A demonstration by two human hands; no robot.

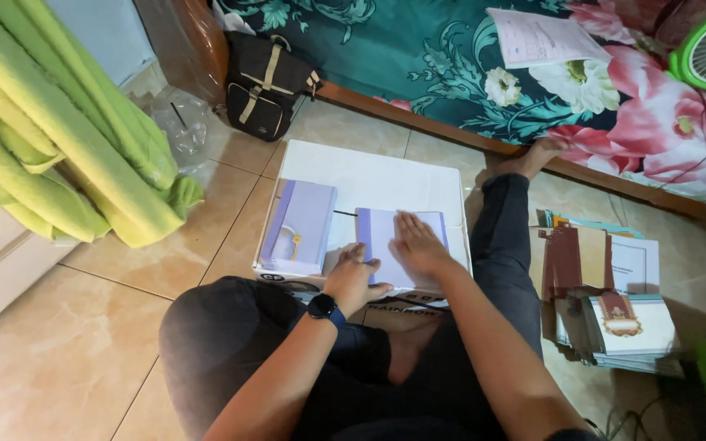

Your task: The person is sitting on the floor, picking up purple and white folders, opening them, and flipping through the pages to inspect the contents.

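Forearms enter from the bottom edge and converge on a white box (369,175) standing on the tiled floor (83,343) between the seated person's dark-clothed legs. Left hand (351,276), with a black wristwatch (323,307) at the wrist, sits at the near edge of the box top with fingers curled loosely against the lower left corner of a pale lilac booklet (386,237); whether it pinches the cover or merely steadies it cannot be told. Right hand (418,243) lies flat and unclenched, palm down, on the booklet's right half, grasping nothing. The booklet occupies the near right part of the box top, close to the near edge.

A stack of lilac booklets (297,224) lies at the near left corner of the box top, apart from the one under the hands. On the floor beyond the person's right leg sits a spread of printed cards and sheets (606,302) in maroon and white. A black backpack (267,82) leans near the far side, beside a floral bedspread (467,57) bearing a sheet of paper (541,37). Green cloth (67,122) hangs at the left.

Judged from the pose, pressing goes best with the flat palm sweeping outward from the spine while the other hand anchors the corner, keeping the edges square to the box.
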